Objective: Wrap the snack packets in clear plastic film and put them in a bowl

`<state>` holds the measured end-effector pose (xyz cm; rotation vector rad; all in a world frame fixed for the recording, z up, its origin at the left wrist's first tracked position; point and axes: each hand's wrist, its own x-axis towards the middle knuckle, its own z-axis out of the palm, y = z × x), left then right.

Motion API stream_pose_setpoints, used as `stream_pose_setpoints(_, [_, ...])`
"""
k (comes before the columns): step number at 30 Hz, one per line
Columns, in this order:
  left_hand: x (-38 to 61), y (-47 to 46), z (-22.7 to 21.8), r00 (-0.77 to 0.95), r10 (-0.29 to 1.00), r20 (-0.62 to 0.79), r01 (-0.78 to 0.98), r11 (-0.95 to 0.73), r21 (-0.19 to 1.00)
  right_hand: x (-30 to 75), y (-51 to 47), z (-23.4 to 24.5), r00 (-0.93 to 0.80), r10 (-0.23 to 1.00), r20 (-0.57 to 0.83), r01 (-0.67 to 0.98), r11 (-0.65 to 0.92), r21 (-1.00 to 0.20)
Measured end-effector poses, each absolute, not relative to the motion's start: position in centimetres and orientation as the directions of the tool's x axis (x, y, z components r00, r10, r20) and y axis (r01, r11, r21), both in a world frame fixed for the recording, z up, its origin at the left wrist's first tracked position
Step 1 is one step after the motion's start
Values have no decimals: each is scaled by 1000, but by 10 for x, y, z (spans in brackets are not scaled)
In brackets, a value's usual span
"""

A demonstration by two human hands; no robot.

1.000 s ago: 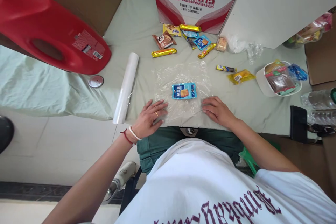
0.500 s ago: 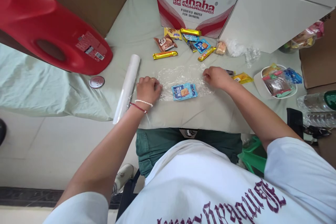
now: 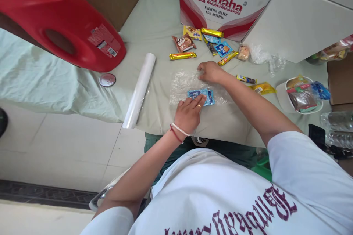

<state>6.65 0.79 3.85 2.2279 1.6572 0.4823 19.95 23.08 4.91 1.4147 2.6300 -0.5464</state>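
Observation:
A thin sheet of cling film [image 3: 179, 84] lies crinkled on the cloth-covered table. On it rest blue snack packets [image 3: 194, 94], overlapping. My left hand [image 3: 189, 114], with a beaded and a red bracelet at its wrist, lies over their near side, its fingers stretched out and pressing on them. At the film's far edge is my right hand [image 3: 211, 72], fingers curled in and pinching the film. To the left lies a white roll of cling film [image 3: 140, 90], slanted across the front of the table.
Several wrapped snacks [image 3: 184, 42] lie before a Wahaha carton [image 3: 224, 2]. A large red jug [image 3: 110, 57] and a round lid-like disc [image 3: 107, 79] are at left. On the right are a white tub [image 3: 284, 97] of packets, a yellow wrapper [image 3: 263, 88] and clear plastic bottles [image 3: 338, 120].
My left hand has moved right from the film's left edge onto the blue packets. My right hand has shifted left along the far edge of the film. The view has shifted slightly.

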Motion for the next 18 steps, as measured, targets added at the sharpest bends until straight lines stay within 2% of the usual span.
stream_pose_setpoints(2, [74,18,33,281,959,35,862,-268,430,206,221,65,-612,751,-248,785,538,-308])
stream_pose_setpoints(4, [76,25,29,281,960,20,869,-263,418,216,202,81,-694,701,-163,705,616,-350])
stream_pose_setpoints(6, [75,28,27,279,960,16,874,-261,411,228,175,87,-768,629,-122,626,698,-347])
stream_pose_setpoints(8, [72,29,24,262,965,6,876,-240,417,239,145,82,-817,556,-154,574,754,-320])
stream_pose_setpoints(10, [65,28,19,262,965,-1,851,-230,473,249,118,68,-838,520,-164,545,781,-305])
stream_pose_setpoints(12, [51,26,12,253,967,35,777,-225,588,256,100,51,-843,522,-128,535,793,-291])
stream_pose_setpoints(13, [41,24,7,199,978,69,735,-196,649,258,93,44,-842,528,-110,536,797,-279])
stream_pose_setpoints(15, [17,21,-2,-72,990,120,684,-39,729,258,85,36,-835,542,-98,547,798,-251])
stream_pose_setpoints(16, [4,21,-5,-224,966,132,670,54,741,257,83,34,-828,552,-101,559,794,-238])
stream_pose_setpoints(17, [-8,22,-8,-294,946,138,678,105,728,255,82,34,-821,561,-105,569,790,-229])
stream_pose_setpoints(18, [-17,25,-10,-285,949,136,704,111,701,253,82,35,-815,569,-108,578,785,-224])
